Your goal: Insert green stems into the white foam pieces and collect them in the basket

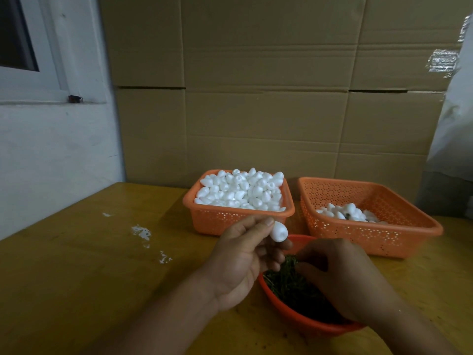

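Nearest the lens, my right hand (340,275) reaches into the round orange plastic bowl (302,317) of thin green stems (286,283); its fingers are curled down among the stems, but whether they have pinched one I cannot tell, since the fingertips are hidden. My left hand (243,260) hovers just above the bowl's far rim and pinches a white egg-shaped foam piece (279,232) between thumb and forefinger, blunt end toward the right.

Behind, on the yellow wooden table (102,278), stand two perforated orange plastic baskets side by side: the left basket (230,219), heaped with plain foam pieces, and the right basket (371,234), holding a shallow layer of finished pieces.

Likely faults, as I judge them:
- Tangled stems may come up in a clump, so several lift at once or spill over the rim.
- Foam is light and smooth; a loose pinch may let it roll or drop into the bowl.
- A stem pushed off-axis may bend, or tear the soft foam rather than seat.
- A finished piece may be returned to the wrong basket, since the two look alike.
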`<act>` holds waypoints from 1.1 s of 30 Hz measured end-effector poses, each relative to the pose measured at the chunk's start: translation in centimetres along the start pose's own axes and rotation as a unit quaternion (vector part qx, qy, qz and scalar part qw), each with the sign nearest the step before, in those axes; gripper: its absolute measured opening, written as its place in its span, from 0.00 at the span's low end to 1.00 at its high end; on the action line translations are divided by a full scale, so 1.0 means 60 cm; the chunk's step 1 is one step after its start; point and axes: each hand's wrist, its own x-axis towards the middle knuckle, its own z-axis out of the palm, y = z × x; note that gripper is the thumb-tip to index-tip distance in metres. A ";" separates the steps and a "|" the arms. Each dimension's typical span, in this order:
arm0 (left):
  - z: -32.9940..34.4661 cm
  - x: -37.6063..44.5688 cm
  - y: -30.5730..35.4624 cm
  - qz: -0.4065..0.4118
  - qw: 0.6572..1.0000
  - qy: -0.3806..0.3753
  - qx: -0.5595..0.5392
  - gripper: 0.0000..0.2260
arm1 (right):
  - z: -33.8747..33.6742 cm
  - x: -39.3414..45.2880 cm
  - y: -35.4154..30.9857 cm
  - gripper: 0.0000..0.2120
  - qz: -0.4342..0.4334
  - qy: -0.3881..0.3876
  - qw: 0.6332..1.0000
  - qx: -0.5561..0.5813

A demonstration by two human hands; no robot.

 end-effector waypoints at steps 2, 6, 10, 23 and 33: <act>-0.001 -0.001 0.002 -0.014 1.000 -0.002 -0.009 0.08 | 0.001 -0.001 -0.001 0.08 0.005 -0.003 1.000 0.011; -0.004 0.000 0.006 -0.037 0.999 0.003 -0.028 0.09 | -0.002 -0.003 -0.003 0.09 0.016 0.006 1.000 0.022; -0.007 0.001 0.009 -0.054 0.997 0.007 -0.047 0.09 | -0.006 -0.005 -0.005 0.11 -0.008 0.029 0.996 0.082; -0.007 0.000 0.007 -0.075 0.996 0.013 -0.042 0.09 | -0.014 -0.010 -0.019 0.12 -0.022 0.084 0.941 0.326; -0.007 0.000 0.001 -0.070 0.997 0.029 0.006 0.14 | -0.003 -0.014 -0.025 0.10 -0.052 0.068 0.941 0.327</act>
